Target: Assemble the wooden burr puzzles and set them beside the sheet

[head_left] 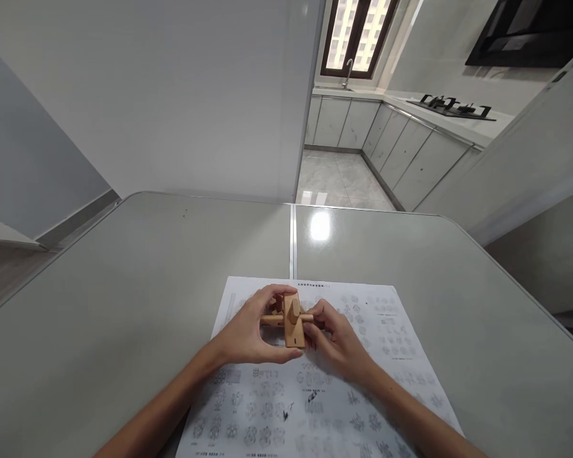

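Just above a printed sheet, a small wooden assembly is held between both hands. It has an upright flat block with a rounded peg on its face and rods out to either side. My left hand wraps round it from the left, thumb at the bottom edge and fingers along the top. My right hand pinches the end of the short rod on the right side. The back of the assembly is partly hidden by my left fingers.
The sheet carries many small grey diagrams and lies on a pale glossy table with a metal seam down its middle. Two dark marks show on the paper. Beyond are a white wall panel and a kitchen with a stove.
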Action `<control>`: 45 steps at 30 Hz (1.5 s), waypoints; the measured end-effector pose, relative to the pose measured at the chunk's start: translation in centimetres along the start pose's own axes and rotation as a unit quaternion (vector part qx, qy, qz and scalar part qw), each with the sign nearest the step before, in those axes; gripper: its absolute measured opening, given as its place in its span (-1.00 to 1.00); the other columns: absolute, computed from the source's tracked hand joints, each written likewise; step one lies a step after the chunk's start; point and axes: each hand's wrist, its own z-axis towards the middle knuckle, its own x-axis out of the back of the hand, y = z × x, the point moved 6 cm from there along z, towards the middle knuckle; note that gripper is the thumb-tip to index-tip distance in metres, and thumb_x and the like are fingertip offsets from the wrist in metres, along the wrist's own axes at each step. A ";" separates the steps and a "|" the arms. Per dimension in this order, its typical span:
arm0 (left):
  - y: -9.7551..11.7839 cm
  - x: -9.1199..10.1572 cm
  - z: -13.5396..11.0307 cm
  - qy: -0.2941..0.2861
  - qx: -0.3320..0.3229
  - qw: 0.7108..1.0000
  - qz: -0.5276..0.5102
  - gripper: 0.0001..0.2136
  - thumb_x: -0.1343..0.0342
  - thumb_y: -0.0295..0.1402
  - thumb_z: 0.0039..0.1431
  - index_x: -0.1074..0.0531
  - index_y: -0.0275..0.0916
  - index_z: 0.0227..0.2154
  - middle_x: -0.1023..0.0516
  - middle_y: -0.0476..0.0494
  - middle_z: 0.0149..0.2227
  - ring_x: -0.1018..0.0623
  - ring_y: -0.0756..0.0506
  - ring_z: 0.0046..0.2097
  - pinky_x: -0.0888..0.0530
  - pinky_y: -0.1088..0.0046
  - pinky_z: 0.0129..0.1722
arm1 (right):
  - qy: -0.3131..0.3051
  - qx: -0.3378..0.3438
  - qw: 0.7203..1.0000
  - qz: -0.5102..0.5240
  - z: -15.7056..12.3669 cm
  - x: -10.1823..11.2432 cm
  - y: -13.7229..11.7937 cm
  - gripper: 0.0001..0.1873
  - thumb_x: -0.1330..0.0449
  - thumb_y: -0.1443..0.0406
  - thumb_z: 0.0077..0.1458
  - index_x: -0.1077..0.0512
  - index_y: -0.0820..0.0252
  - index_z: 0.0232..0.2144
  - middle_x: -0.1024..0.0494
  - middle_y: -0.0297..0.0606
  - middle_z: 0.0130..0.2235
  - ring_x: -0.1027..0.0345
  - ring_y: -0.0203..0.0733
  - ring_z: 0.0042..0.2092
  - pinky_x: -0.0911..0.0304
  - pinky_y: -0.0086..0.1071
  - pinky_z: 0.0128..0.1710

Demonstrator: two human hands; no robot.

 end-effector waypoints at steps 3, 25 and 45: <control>-0.4 0.2 -0.1 0.014 0.002 1.000 0.023 -0.25 -0.48 -0.21 -0.04 -0.30 -0.02 0.21 -0.44 -0.21 0.14 -0.49 -0.28 0.12 -0.53 0.06 0.10 | -0.004 -0.013 1.000 0.012 0.1 0.3 0.4 -0.71 -0.14 0.08 0.45 -0.23 0.06 -0.29 -0.53 -0.39 -0.45 -0.42 -0.24 -0.45 -0.27 -0.37 -0.42; -1.4 -0.4 -0.2 -0.006 -0.028 0.999 0.037 -0.26 -0.49 -0.21 -0.01 -0.28 0.03 0.22 -0.42 -0.17 0.11 -0.51 -0.21 0.01 -0.59 0.08 0.02 | -0.072 -0.012 0.993 -0.096 0.7 1.2 0.4 -0.79 -0.16 0.27 0.39 -0.23 0.05 -0.33 -0.57 -0.39 -0.42 -0.40 -0.23 -0.42 -0.20 -0.35 -0.40; -1.7 0.6 0.5 0.019 -0.045 0.989 0.140 -0.78 -0.36 -0.15 0.22 -0.57 -0.19 -0.25 -0.48 0.06 -0.45 -0.34 0.03 -0.46 -0.30 0.51 -0.43 | -0.065 -0.066 0.994 0.055 1.0 1.3 0.0 -0.65 -0.22 0.04 0.40 -0.22 0.06 -0.31 -0.58 -0.35 -0.40 -0.47 -0.22 -0.40 -0.26 -0.35 -0.41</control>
